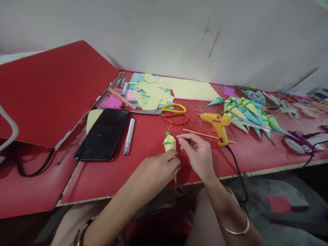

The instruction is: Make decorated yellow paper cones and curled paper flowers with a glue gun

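Observation:
A small yellow paper cone (169, 146) with a green band and a green ball at its top is gripped in my left hand (164, 164), its pointed end towards me. My right hand (198, 152) is just right of the cone's top, thumb and forefinger pinched together; whatever is between them is too small to make out. Farther right lies a yellow glue gun (217, 123) with a clear glue stick in its back. A thin wooden stick (196, 133) passes behind the gun.
Left of the cone lie a white marker (129, 136) and a black phone (104, 135). Behind are scissors (176, 108), yellow paper scraps (153, 92) and a yellow sheet (193, 89). Finished-looking cones (243, 112) are heaped at right. The gun's black cord (238, 171) hangs over the red table's edge.

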The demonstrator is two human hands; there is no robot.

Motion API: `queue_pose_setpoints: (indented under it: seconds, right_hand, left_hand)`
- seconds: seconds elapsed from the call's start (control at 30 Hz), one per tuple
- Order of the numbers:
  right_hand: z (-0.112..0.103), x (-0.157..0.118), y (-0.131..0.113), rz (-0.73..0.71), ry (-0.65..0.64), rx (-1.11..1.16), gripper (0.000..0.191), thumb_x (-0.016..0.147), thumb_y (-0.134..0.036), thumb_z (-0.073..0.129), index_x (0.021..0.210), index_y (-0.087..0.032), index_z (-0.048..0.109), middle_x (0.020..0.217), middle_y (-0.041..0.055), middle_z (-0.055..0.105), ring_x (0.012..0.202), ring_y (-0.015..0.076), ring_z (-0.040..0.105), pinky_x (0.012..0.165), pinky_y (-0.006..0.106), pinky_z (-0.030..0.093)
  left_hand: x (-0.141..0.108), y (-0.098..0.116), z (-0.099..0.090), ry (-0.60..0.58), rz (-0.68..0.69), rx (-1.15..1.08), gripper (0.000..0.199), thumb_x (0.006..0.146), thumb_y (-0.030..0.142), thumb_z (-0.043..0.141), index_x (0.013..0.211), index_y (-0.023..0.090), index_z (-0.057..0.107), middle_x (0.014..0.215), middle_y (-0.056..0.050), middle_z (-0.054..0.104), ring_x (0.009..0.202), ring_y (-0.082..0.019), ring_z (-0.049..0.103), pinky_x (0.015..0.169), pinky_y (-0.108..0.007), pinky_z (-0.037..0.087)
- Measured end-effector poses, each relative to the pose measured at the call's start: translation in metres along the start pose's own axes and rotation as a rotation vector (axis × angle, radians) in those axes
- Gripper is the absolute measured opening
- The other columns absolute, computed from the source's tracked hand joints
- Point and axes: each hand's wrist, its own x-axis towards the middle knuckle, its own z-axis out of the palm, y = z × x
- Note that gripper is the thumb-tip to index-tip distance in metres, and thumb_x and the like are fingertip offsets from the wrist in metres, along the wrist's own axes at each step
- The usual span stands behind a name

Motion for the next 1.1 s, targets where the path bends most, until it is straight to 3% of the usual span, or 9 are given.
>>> queue_pose_setpoints:
  seconds: [0.13, 0.27, 0.5, 0.73, 0.9, 1.1]
  right_hand:
    - [0.0008, 0.0003, 0.0012, -0.115, -0.046, -0.133, 0.015, 0.077, -0.018, 0.056, 0.083, -0.022, 0.069, 0.079, 0.0019, 0.060, 0.077, 0.0146, 0.057, 0.065, 0.025, 0.046]
    - [0.0013, 0.0014, 0.0055, -0.119, -0.160, -0.190, 0.020, 0.078, -0.015, 0.055, 0.085, -0.026, 0.070, 0.083, 0.0014, 0.056, 0.080, 0.0141, 0.056, 0.070, 0.026, 0.045]
    - [0.0003, 0.0027, 0.0075, -0.115, -0.202, -0.215, 0.022, 0.080, -0.017, 0.053, 0.088, -0.026, 0.070, 0.085, 0.0017, 0.055, 0.083, 0.0144, 0.055, 0.073, 0.027, 0.045]
    - [0.0014, 0.0032, 0.0074, -0.087, -0.185, -0.221, 0.017, 0.079, -0.022, 0.055, 0.086, -0.025, 0.071, 0.085, 0.0023, 0.055, 0.082, 0.0154, 0.056, 0.072, 0.028, 0.045]
    - [0.0014, 0.0043, 0.0089, -0.097, -0.164, -0.210, 0.015, 0.078, -0.021, 0.057, 0.084, -0.025, 0.070, 0.084, 0.0023, 0.056, 0.083, 0.0163, 0.056, 0.071, 0.028, 0.045]
    - [-0.0005, 0.0049, 0.0073, -0.146, -0.111, -0.177, 0.015, 0.078, -0.018, 0.054, 0.081, -0.023, 0.068, 0.085, 0.0026, 0.056, 0.085, 0.0159, 0.055, 0.073, 0.028, 0.044]
  left_hand:
    - [-0.0003, -0.0007, 0.0029, 0.036, 0.007, -0.004, 0.018, 0.088, 0.016, 0.041, 0.088, 0.016, 0.059, 0.089, -0.004, 0.060, 0.070, -0.013, 0.061, 0.054, -0.020, 0.048]
    - [-0.0010, -0.0010, 0.0036, 0.068, 0.040, -0.003, 0.020, 0.088, 0.016, 0.040, 0.088, 0.016, 0.060, 0.088, -0.003, 0.060, 0.073, -0.012, 0.060, 0.055, -0.018, 0.048]
    - [-0.0006, -0.0003, 0.0026, 0.049, 0.050, 0.035, 0.018, 0.087, 0.014, 0.043, 0.090, 0.015, 0.061, 0.091, -0.004, 0.062, 0.075, -0.013, 0.061, 0.056, -0.020, 0.050]
    - [-0.0005, 0.0000, 0.0029, 0.042, 0.042, 0.014, 0.020, 0.088, 0.015, 0.041, 0.094, 0.015, 0.060, 0.093, -0.005, 0.062, 0.077, -0.016, 0.062, 0.058, -0.025, 0.052]
    - [-0.0004, 0.0007, 0.0010, 0.024, 0.029, 0.007, 0.018, 0.086, 0.013, 0.042, 0.091, 0.015, 0.059, 0.091, -0.005, 0.062, 0.074, -0.015, 0.062, 0.056, -0.023, 0.050]
    - [-0.0031, 0.0062, 0.0014, -0.003, 0.035, 0.070, 0.015, 0.081, 0.008, 0.046, 0.088, 0.016, 0.056, 0.088, -0.004, 0.061, 0.065, -0.018, 0.061, 0.044, -0.026, 0.046]
